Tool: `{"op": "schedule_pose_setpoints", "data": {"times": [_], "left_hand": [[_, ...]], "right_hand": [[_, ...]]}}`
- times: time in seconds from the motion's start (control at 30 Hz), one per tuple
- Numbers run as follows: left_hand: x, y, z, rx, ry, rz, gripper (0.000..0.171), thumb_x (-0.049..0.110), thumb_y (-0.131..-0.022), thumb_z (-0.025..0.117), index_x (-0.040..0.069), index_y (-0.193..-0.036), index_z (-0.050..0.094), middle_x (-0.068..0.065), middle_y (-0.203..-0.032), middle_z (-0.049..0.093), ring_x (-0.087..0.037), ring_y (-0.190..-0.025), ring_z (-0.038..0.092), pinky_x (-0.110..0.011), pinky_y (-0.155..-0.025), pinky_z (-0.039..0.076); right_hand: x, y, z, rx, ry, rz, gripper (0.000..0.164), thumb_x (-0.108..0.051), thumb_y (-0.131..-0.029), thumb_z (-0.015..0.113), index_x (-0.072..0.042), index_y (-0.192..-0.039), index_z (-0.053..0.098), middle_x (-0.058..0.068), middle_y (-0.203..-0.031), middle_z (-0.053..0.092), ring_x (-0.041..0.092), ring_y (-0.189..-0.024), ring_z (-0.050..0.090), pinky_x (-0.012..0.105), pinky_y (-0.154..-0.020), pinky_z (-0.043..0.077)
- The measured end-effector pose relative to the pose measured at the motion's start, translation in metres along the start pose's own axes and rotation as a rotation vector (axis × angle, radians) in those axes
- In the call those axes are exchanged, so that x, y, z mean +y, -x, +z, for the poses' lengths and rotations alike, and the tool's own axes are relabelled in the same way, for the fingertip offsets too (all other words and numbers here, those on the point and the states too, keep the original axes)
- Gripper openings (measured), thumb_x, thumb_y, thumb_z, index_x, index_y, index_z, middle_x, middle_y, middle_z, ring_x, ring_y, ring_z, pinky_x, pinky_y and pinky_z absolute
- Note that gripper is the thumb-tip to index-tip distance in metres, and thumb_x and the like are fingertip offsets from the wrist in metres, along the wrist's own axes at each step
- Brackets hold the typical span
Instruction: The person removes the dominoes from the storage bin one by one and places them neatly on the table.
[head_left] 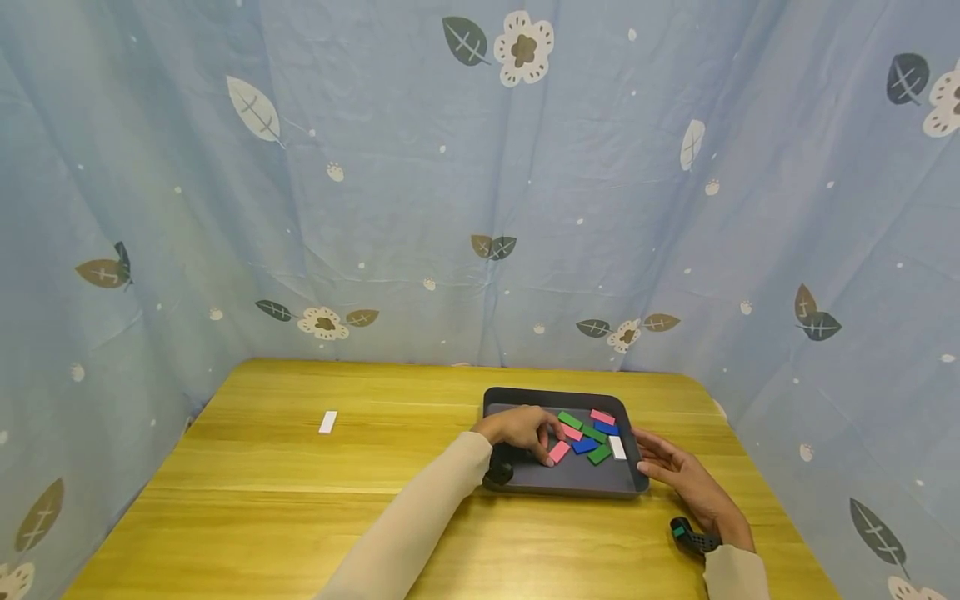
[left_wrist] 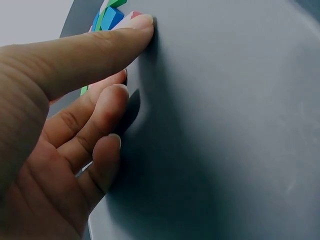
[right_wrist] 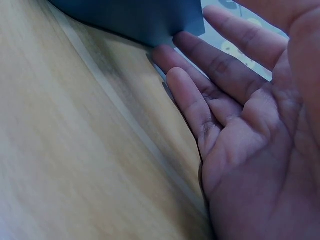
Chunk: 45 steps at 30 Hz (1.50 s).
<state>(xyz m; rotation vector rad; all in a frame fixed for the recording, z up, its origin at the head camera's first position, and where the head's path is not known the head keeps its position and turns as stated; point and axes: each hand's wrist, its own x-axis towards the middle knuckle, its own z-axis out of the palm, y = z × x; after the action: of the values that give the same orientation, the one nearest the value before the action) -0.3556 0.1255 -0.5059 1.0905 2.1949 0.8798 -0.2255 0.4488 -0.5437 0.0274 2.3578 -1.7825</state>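
Observation:
A dark grey tray point(head_left: 525, 481) holds several small flat blocks in pink, green, blue and white. Reaching in over its left side, my left hand point(head_left: 521, 427) pinches a pink block point(head_left: 558, 452) between thumb and finger. From the left wrist, the thumb covers most of this block point(left_wrist: 135, 15), and the other fingers curl loosely above the tray floor. At the tray's right side, my right hand point(head_left: 690, 479) touches the rim with thumb and fingertips. In the right wrist view its fingers point(right_wrist: 190, 100) lie nearly straight against the tray's outer wall point(right_wrist: 135, 20).
A lone white block point(head_left: 327, 422) lies on the left part of the wooden table point(head_left: 247, 492). Other blocks, including a green block point(head_left: 599, 454) and a white block point(head_left: 617, 447), cluster in the tray's right half. A patterned curtain point(head_left: 405, 183) hangs behind the table.

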Motion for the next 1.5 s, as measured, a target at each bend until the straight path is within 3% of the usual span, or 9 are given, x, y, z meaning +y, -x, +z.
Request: {"op": "schedule_pose_setpoints", "data": {"times": [0.07,0.23,0.47,0.67,0.83,1.07,1.5], "left_hand": [[0.000,0.002,-0.001,0.026,-0.007,-0.004,0.038,0.012,-0.083,0.088,0.014,-0.117,0.072,0.000,-0.076,0.066,-0.009,-0.066,0.059,-0.021,-0.065,0.050],[-0.001,0.005,-0.003,0.077,-0.010,-0.007,0.042,0.015,-0.082,0.090,0.011,-0.119,0.071,0.002,-0.078,0.067,-0.009,-0.070,0.061,-0.022,-0.067,0.051],[0.002,0.014,-0.007,0.128,0.008,0.005,0.043,0.017,-0.084,0.088,0.010,-0.122,0.069,0.003,-0.081,0.066,-0.012,-0.068,0.065,-0.025,-0.063,0.054],[0.005,0.020,-0.013,0.167,-0.002,0.039,0.044,0.020,-0.085,0.087,0.010,-0.124,0.068,0.004,-0.084,0.066,-0.010,-0.071,0.063,-0.024,-0.066,0.052],[0.004,0.026,-0.020,0.197,0.008,0.058,0.040,0.021,-0.087,0.086,0.014,-0.123,0.069,0.004,-0.085,0.067,-0.010,-0.073,0.063,-0.025,-0.069,0.052],[0.003,0.039,-0.030,0.210,0.051,0.088,0.041,0.022,-0.088,0.085,0.014,-0.124,0.068,0.000,-0.088,0.068,-0.013,-0.075,0.066,-0.026,-0.072,0.054],[-0.005,0.068,-0.056,0.280,0.040,0.124,0.044,0.020,-0.087,0.086,0.013,-0.126,0.067,-0.002,-0.089,0.068,-0.014,-0.077,0.065,-0.027,-0.073,0.054]], "right_hand": [[0.000,0.000,0.000,0.000,0.003,0.000,0.067,-0.030,-0.101,0.069,-0.025,-0.161,0.038,0.010,-0.161,0.039,0.014,-0.134,0.050,0.044,-0.111,0.042],[0.001,-0.001,0.002,-0.002,0.006,-0.008,0.067,-0.030,-0.101,0.068,-0.024,-0.160,0.038,0.010,-0.160,0.039,0.026,-0.141,0.045,0.049,-0.112,0.039],[0.001,-0.002,0.001,-0.019,0.021,-0.028,0.066,-0.029,-0.103,0.067,-0.025,-0.161,0.037,0.011,-0.160,0.040,0.014,-0.135,0.050,0.047,-0.112,0.040],[0.000,-0.001,0.001,-0.019,0.012,-0.024,0.066,-0.029,-0.103,0.066,-0.023,-0.161,0.037,0.012,-0.160,0.039,0.031,-0.144,0.041,0.050,-0.112,0.039],[0.000,0.000,0.002,-0.020,0.020,-0.021,0.065,-0.029,-0.103,0.066,-0.023,-0.161,0.037,0.011,-0.161,0.038,0.035,-0.145,0.038,0.054,-0.114,0.036],[0.000,0.002,0.001,-0.030,0.036,-0.014,0.065,-0.031,-0.102,0.067,-0.022,-0.160,0.039,0.012,-0.165,0.031,0.039,-0.148,0.032,0.061,-0.116,0.029],[0.001,0.001,0.000,-0.017,0.037,-0.006,0.065,-0.033,-0.102,0.067,-0.021,-0.160,0.039,0.013,-0.163,0.033,0.040,-0.147,0.035,0.058,-0.114,0.034]]}}
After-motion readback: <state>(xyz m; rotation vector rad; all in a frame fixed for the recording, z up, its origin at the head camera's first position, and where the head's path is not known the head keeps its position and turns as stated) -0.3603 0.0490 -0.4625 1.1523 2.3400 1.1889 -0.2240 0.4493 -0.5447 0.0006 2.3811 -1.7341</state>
